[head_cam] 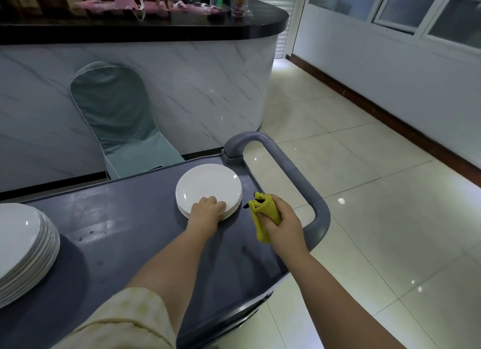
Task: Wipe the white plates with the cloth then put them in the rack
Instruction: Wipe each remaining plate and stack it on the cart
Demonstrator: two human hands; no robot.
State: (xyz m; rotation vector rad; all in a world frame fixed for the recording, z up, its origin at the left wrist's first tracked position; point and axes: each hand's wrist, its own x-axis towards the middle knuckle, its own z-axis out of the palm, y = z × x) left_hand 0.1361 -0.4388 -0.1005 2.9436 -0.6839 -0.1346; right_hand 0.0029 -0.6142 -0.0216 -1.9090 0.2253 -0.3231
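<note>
A small stack of white plates (205, 184) sits on the grey cart top (135, 234) near its right end. My left hand (207, 209) grips the near rim of the top plate, fingers curled over the edge. Just right of the stack, my right hand (282, 222) holds a bunched yellow cloth (263, 212) above the cart surface. A taller stack of white plates (23, 247) stands at the cart's left edge. No rack is in view.
The cart's grey handle (294, 174) loops round its right end. A chair with a teal cover (117, 114) stands behind the cart against a marble-patterned counter (195, 83) with a black top. Tiled floor (377, 231) stretches to the right.
</note>
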